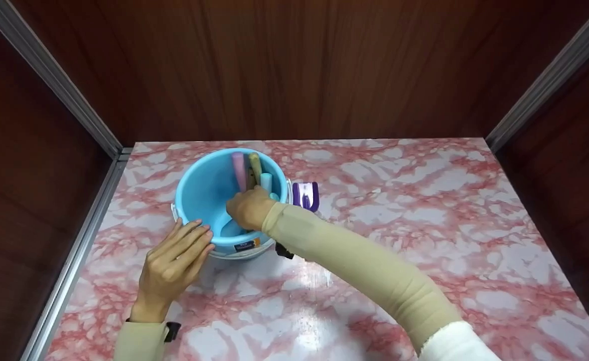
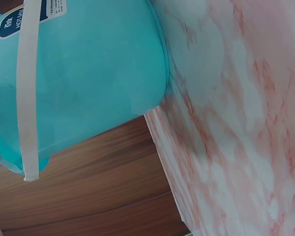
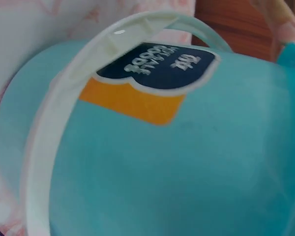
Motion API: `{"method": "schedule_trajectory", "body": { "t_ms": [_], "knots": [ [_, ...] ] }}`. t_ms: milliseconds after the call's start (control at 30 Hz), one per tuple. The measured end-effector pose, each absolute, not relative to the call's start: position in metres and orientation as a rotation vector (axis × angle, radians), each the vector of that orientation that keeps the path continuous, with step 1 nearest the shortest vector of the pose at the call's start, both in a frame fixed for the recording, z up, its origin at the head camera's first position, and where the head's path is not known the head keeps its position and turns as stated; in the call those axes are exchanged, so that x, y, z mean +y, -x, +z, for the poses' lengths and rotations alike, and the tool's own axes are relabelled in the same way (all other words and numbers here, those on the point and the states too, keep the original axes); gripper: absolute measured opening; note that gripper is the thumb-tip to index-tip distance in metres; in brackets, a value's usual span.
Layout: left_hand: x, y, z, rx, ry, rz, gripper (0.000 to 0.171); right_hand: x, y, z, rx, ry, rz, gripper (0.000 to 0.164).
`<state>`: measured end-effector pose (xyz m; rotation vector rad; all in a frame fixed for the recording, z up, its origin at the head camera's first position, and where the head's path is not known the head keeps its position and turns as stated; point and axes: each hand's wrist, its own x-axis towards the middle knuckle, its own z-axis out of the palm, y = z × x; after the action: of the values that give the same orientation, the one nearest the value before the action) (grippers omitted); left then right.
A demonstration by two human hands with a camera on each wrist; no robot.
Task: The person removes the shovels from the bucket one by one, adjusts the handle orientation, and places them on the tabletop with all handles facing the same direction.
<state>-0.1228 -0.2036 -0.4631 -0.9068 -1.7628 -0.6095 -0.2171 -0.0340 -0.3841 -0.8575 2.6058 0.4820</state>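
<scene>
The blue bucket point(image 1: 201, 183) stands on the bench point(image 1: 400, 210); the left hand point(image 1: 170, 268), fingers nearly straight, touches its rim, presumably for steadiness; the right hand point(image 1: 250, 208) reaches inside, its fingers' hold indeterminable.

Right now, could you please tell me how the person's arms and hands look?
The left hand and right hand wear no gloves. The left sleeve and right sleeve are beige; the right one meets white cloth higher up the arm. A small black part shows beside the left sleeve, another beside the right.
</scene>
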Motion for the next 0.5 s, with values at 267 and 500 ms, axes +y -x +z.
{"method": "schedule_trajectory", "body": {
  "t_ms": [267,500],
  "knots": [
    [-0.204,0.123,-0.464,-1.772,0.902,-0.611,0.023,-0.048,0.211,-0.389,2.605,0.757,0.601,0.029],
    [-0.205,0.122,-0.464,-1.773,0.904,-0.596,0.023,-0.050,0.208,-0.382,2.612,0.774,0.652,0.026]
  ]
}}
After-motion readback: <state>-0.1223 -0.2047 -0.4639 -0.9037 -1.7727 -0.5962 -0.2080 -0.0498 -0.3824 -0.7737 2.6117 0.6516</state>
